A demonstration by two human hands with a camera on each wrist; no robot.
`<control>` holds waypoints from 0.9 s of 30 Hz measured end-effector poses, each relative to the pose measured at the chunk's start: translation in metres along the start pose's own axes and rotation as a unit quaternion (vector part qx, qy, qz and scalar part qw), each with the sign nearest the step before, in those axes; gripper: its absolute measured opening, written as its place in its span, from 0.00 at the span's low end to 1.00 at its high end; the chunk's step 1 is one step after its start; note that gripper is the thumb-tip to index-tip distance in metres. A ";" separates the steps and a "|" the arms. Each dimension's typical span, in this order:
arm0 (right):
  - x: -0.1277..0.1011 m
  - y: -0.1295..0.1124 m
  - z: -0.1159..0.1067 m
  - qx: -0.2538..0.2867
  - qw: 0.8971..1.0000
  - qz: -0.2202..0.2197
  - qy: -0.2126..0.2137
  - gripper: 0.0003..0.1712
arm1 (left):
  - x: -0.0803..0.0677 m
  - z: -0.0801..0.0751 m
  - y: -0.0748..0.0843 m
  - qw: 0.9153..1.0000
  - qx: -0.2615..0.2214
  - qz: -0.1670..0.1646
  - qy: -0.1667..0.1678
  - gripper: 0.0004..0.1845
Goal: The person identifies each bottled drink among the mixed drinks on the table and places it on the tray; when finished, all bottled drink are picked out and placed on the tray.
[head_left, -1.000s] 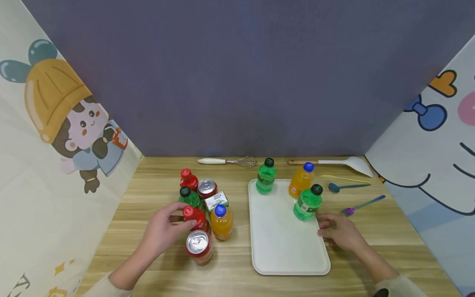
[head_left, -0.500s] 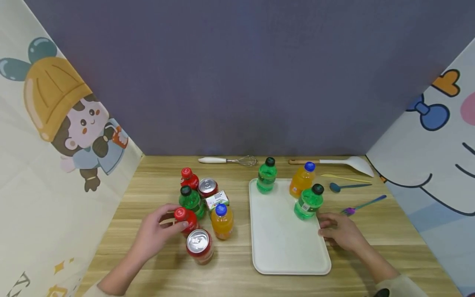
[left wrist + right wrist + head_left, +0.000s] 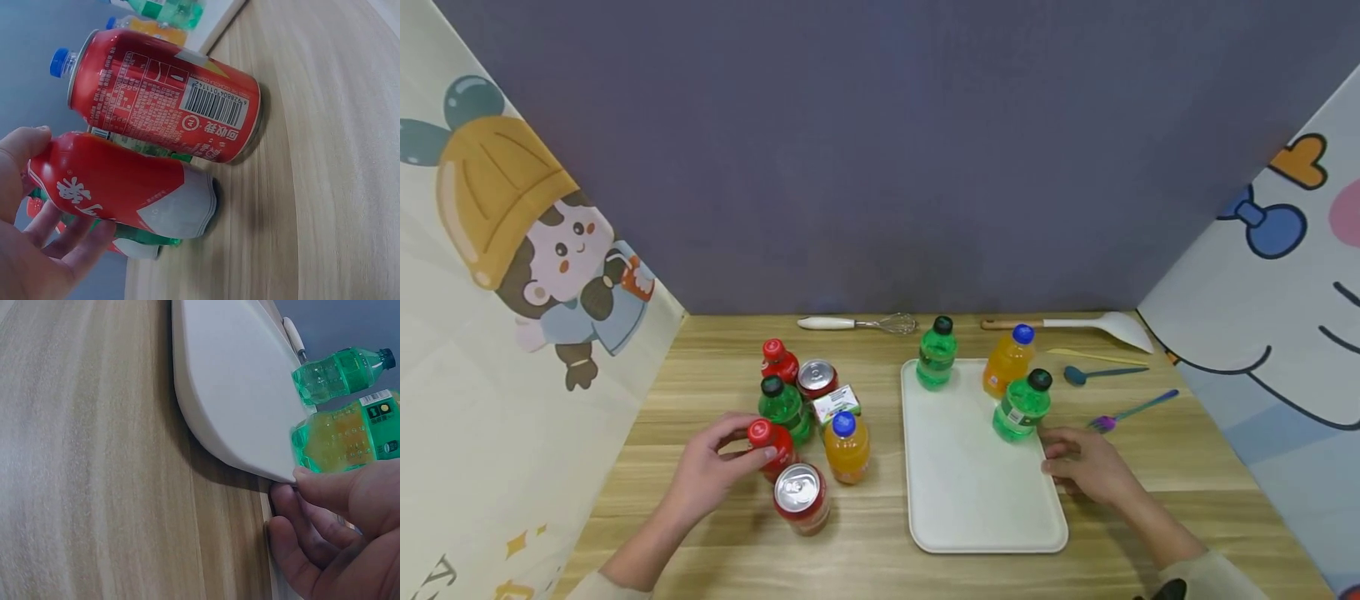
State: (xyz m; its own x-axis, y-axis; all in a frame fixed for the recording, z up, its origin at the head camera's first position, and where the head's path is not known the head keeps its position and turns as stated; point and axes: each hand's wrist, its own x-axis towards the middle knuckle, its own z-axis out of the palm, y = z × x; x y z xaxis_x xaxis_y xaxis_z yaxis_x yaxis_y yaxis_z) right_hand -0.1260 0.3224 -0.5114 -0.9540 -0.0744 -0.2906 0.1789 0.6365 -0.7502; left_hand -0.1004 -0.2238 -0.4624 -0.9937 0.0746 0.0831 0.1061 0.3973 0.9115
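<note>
Left hand grips red bottle, fingers curled round it, at left edge of drinks cluster on tabletop, touching red can. Right hand rests relaxed on tray rim, beside green bottle. Step looks like picking up red bottle; next move calls for clean lift clear of can and orange bottle. Bottle's base hidden in head view; right fingertips partly cut off.

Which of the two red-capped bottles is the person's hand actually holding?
The near red-capped bottle, beside the front can: the left hand grips it, tilted. The other red-capped bottle stands untouched at the back of the group.
</note>
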 end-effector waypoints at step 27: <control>0.001 0.001 -0.004 0.035 0.999 0.013 -0.031 0.36 | -0.004 -0.049 0.031 0.991 0.083 0.064 0.078 0.18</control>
State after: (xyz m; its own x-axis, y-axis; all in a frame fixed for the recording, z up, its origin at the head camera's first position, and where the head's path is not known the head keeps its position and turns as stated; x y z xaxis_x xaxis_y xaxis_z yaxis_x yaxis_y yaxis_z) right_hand -0.1275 0.3264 -0.5096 -0.9323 -0.1067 -0.3456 0.2228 0.5834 -0.7811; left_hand -0.0948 -0.2562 -0.4147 -0.9638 -0.0034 0.2665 0.2225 0.5401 0.8117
